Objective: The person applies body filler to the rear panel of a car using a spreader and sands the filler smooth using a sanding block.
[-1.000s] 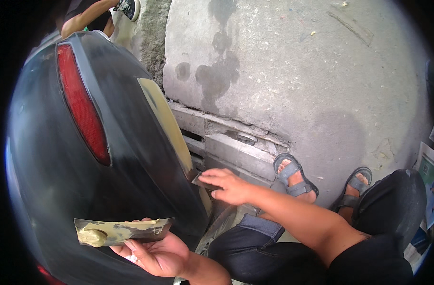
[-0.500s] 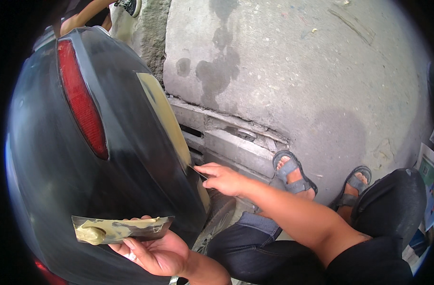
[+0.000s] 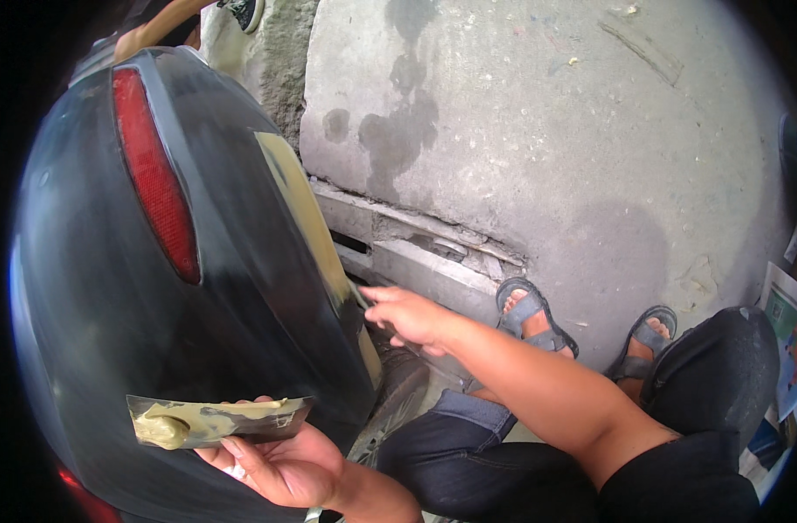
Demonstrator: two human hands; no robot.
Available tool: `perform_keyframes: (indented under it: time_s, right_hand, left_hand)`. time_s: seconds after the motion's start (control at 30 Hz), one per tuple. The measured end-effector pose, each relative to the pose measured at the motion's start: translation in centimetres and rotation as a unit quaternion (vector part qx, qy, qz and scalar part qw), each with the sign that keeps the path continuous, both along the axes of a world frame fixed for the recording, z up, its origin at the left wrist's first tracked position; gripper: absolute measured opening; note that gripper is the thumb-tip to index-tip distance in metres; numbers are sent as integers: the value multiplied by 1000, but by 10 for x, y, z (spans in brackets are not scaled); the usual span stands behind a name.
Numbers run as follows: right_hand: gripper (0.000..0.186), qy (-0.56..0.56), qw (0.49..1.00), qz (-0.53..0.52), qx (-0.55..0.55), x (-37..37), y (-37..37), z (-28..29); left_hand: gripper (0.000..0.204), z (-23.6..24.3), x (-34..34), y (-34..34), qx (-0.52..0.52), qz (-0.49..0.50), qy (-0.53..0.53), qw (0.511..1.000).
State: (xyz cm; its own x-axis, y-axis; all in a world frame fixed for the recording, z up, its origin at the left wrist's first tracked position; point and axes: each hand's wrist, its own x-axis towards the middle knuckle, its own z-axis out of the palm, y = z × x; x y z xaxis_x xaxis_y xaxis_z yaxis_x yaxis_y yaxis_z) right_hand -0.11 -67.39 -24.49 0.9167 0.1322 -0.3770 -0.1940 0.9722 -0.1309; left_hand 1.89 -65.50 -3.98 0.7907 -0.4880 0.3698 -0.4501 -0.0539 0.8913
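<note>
Holding a flat board of soft, sticky putty underneath in left hand; pinching thin scraper in right hand.

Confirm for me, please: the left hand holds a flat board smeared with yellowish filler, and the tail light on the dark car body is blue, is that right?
Not quite. The head view shows the tail light is red, not blue. The rest stands: the left hand holds a flat board smeared with yellowish filler, beside the dark car body.

Blk car panel w/ red lamp, yellowish filler strip, grey sandals.
</note>
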Motion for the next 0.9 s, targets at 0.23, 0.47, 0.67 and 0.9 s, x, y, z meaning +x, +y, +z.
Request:
perform_keyframes:
  time_s: [0.23,0.47,0.67,0.9]
  right_hand:
    - [65,8,1000,5,-24,6,1,11]
    - [64,30,999,-16,16,6,-16,0]
    - [61,43,966,-136,-215,8,22,28]
    - [59,-44,968,-89,-230,-8,-4,2]
  left_hand:
    - [38,-4,1,-2,-4,-2,11,1000]
    - [37,1,1,1,-11,-1,1,1000]
    - [39,0,2,0,0,7,1,1000]
    - [38,2,-3,-6,-9,-4,4,1000]
